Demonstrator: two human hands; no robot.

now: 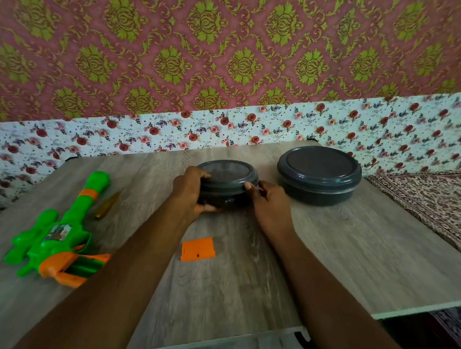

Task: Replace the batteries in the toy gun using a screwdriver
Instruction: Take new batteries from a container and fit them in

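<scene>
Toy gun (58, 234) lies on its side at the left of the bench (327, 246), green with orange parts, and no hand touches it. An orange cover plate (198, 248) lies loose on the bench between the forearms, and the screwdriver (106, 205) rests just beside the gun's barrel. So the unscrewing step looks done, while fitting batteries and closing the cover up again look still to do.

Both hands are on the small container (227, 182). The left hand (189, 191) grips its left side, fingers (201, 174) curled over the lid and thumb under. The right hand (269, 200) holds the right rim, thumb on the lid's edge. Its lid is still on, so the contents are hidden. The large container (319, 173) stands apart to the right, also lidded, and its contents cannot be told either.
</scene>
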